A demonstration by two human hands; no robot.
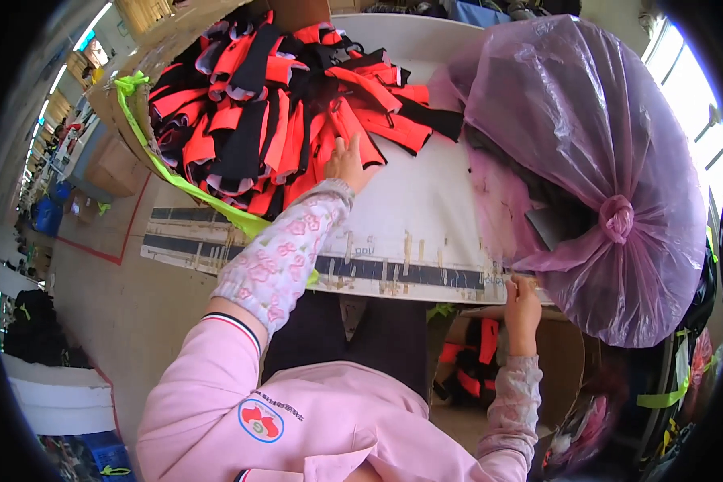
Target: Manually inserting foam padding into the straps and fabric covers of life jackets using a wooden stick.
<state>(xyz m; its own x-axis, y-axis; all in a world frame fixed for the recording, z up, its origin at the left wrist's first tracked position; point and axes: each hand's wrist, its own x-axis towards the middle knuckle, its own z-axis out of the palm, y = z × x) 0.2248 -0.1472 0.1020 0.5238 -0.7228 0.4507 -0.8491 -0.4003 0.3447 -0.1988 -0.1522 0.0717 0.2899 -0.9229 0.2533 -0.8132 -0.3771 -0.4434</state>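
Note:
A big heap of orange-and-black fabric pieces (253,120) spreads over the left and middle of the white worktable (414,205). My left hand (347,167) reaches to its near right side, with fingers stretched out and apart, touching an orange piece (350,120). At the table's front edge, my right hand (523,305) has its fingers curled closed, just beside the loose lower edge of a pink plastic bag (578,104). What those fingers hold, if anything, is hidden. The bag is large, translucent and knotted, with dark contents showing through.
Bright yellow-green strips (193,191) run along the heap's cardboard rim. Worn tape lines the table's front edge. Below, a cardboard box (562,361) holds more orange-and-black pieces. Dark and bright bundles stand at the right; blue bins (48,215) and boxes at the left.

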